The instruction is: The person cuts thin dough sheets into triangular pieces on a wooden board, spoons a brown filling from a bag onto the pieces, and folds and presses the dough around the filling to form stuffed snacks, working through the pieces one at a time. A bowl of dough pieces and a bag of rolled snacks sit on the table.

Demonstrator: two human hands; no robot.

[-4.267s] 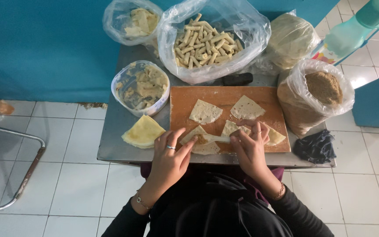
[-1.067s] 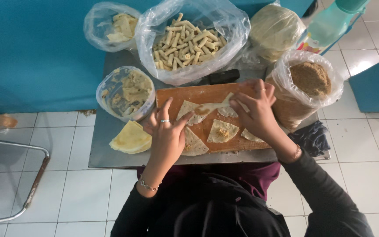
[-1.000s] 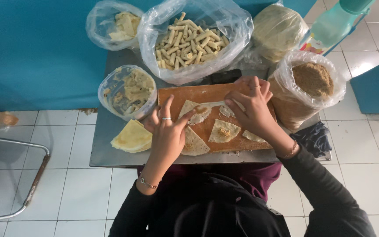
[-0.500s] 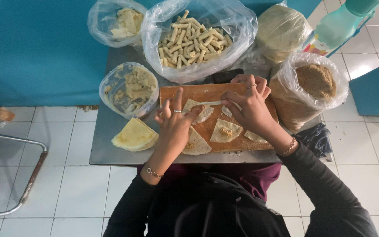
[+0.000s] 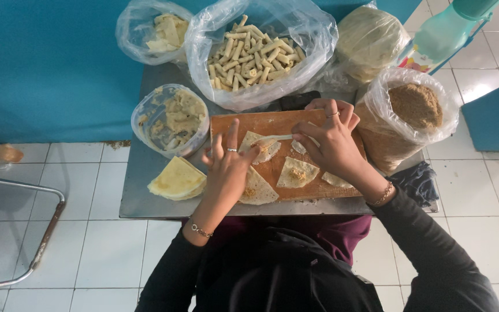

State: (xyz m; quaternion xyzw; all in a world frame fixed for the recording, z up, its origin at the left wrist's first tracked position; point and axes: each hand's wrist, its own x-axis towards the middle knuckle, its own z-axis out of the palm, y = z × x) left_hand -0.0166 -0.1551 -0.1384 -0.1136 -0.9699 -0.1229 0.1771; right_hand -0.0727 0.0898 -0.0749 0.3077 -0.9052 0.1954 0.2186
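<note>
I'm looking down on the wooden board (image 5: 244, 122), and both hands are on one triangular wrapper (image 5: 264, 149) near its far edge. My left hand (image 5: 226, 167) has its fingers spread, tips pressing the wrapper's near corner; my right hand (image 5: 330, 141) pinches the thin folded edge between thumb and forefinger, other fingers fanned. To do this well I'd keep the fold tight over the filling and press the seam flat, though I can't quite tell from here whether any filling sits under that flap. Two more wrappers (image 5: 297, 173) lie just beside, one showing a dab of filling. The tub of filling (image 5: 171, 118) touches the board's left side, the stack of plain wrappers (image 5: 177, 180) sits below it. The bag of finished rolls (image 5: 255, 55) crowds the board's far edge, the bag of crumbs (image 5: 411, 115) hems in my right wrist.
</note>
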